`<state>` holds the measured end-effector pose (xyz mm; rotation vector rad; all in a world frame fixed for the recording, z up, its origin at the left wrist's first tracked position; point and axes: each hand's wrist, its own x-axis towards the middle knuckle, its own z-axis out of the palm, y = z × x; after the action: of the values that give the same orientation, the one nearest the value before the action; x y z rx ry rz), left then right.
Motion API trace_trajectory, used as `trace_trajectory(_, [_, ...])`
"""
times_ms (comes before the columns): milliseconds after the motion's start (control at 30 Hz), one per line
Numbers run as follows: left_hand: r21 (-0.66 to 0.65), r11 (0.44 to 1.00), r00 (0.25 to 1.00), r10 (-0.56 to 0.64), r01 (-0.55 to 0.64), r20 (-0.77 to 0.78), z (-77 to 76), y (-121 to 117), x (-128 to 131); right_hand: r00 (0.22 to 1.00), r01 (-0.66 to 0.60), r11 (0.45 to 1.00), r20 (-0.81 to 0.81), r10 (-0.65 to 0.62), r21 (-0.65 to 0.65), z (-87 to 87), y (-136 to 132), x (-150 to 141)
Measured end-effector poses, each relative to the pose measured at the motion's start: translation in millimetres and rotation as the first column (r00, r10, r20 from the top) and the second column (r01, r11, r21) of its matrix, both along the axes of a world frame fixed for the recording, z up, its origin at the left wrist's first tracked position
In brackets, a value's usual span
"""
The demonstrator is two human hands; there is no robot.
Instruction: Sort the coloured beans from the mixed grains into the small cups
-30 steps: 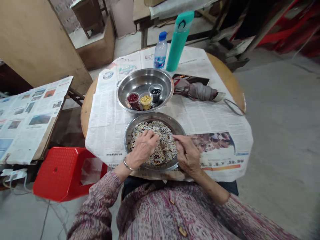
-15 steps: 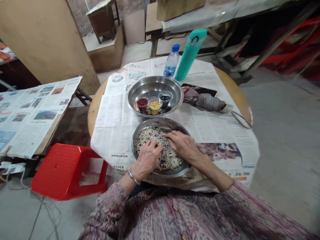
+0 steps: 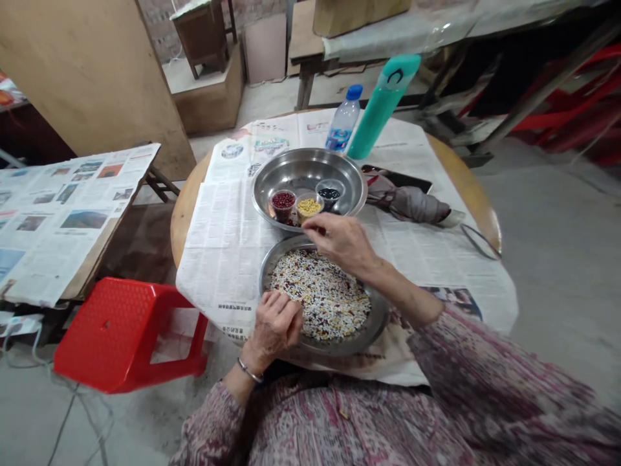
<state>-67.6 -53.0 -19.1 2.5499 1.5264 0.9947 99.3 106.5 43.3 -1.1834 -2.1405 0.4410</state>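
1. Mixed white, yellow and dark-red grains (image 3: pixel 334 304) lie to the right of the bare left hand (image 3: pixel 276 323), spread across a shallow round steel basin (image 3: pixel 381 323), whose raised wall probably keeps them from rolling off.
2. The left hand is at that basin's left edge, fingers curled together, perhaps steadying it; I cannot tell whether the fingertips pinch anything.
3. Ahead of the left hand, a clear plastic cup of dark-red beans (image 3: pixel 283 202) stands in a deeper round steel basin (image 3: pixel 310 157), which likely catches strays.
4. A clear plastic cup of yellow beans (image 3: pixel 309 207) stands beside it, just beyond the fingertips of the bare right hand (image 3: pixel 344 243).
5. The right hand is raised where the two basins meet, fingers bent inward, thumb near forefinger; whether it pinches anything I cannot tell.
6. A clear plastic cup of black beans (image 3: pixel 330 194) stands ahead of the right hand; the cups seem clustered for easy reach.
7. Well beyond that hand, a blue-capped clear plastic bottle (image 3: pixel 342 126) and a tall teal flask (image 3: pixel 381 113) stand, presumably kept out of the way.
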Motion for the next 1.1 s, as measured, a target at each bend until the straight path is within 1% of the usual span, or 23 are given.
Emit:
trace_trajectory(67, [0.036, 0.999, 0.998, 0.015, -0.017, 0.060, -3.3, -1.9, -0.1, 0.999, 0.014, 0.999, 0.047, -0.016, 0.040, 9.5, 25.3, -10.8])
trace_trajectory(133, [0.056, 0.998, 0.997, 0.017, -0.021, 0.080, -5.1, -2.4, -0.4, 0.992, 0.000, 0.998, 0.123, -0.009, 0.070, 13.5, 50.3, -21.5])
trace_trajectory(200, [0.063, 0.998, 0.997, 0.004, -0.008, 0.073, -5.8, -2.0, -0.8, 0.975, -0.017, 0.996, 0.220, -0.003, 0.092, 12.0, 71.9, -31.8])
trace_trajectory(267, [0.060, 0.998, 0.998, -0.003, -0.001, 0.067, -5.6, -1.4, -1.1, 0.958, -0.035, 0.994, 0.286, 0.005, 0.101, 6.7, 88.4, -40.7])
trace_trajectory(367, [0.041, 0.999, 0.998, 0.007, -0.010, 0.065, -4.8, -1.2, -1.1, 0.940, -0.071, 0.993, 0.339, 0.034, 0.097, -2.8, 103.6, -50.0])
trace_trajectory(500, [0.015, 1.000, 0.998, 0.013, -0.014, 0.056, -2.8, -1.5, -0.6, 0.931, -0.104, 0.993, 0.358, 0.075, 0.061, -8.5, 111.5, -54.9])
trace_trajectory(633, [0.026, 1.000, 0.997, 0.009, -0.011, 0.073, -2.2, -1.2, -0.5, 0.929, -0.058, 0.998, 0.367, 0.045, 0.025, -8.7, 111.7, -56.5])
trace_trajectory(767, [0.016, 1.000, 0.998, 0.011, -0.012, 0.066, -2.0, -1.0, -0.4, 0.935, -0.034, 0.998, 0.354, 0.014, 0.050, -9.9, 110.9, -58.4])
trace_trajectory(900, [0.008, 1.000, 0.999, 0.020, -0.021, 0.047, -1.0, -0.9, -0.3, 0.960, -0.009, 0.998, 0.281, -0.010, 0.067, -1.9, 102.4, -55.0])
trace_trajectory(967, [0.005, 1.000, 0.999, 0.021, -0.022, 0.042, -1.0, -1.0, -0.3, 0.970, -0.017, 0.998, 0.245, 0.001, 0.064, 4.6, 87.4, -46.4])
trace_trajectory(1000, [0.000, 1.000, 0.999, 0.021, -0.021, 0.040, -1.2, -1.2, -0.3, 0.973, -0.052, 0.997, 0.229, 0.037, 0.059, 6.6, 75.9, -40.0])
trace_trajectory(1067, [-0.018, 1.000, 0.999, 0.024, -0.023, 0.039, -2.0, -1.8, -0.5, 0.963, -0.188, 0.982, 0.200, 0.182, 0.012, 5.0, 44.8, -24.0])
trace_trajectory(1100, [-0.026, 0.999, 0.999, 0.028, -0.027, 0.044, -2.6, -2.1, -0.5, 0.944, -0.269, 0.963, 0.189, 0.270, -0.034, 0.7, 25.8, -15.6])
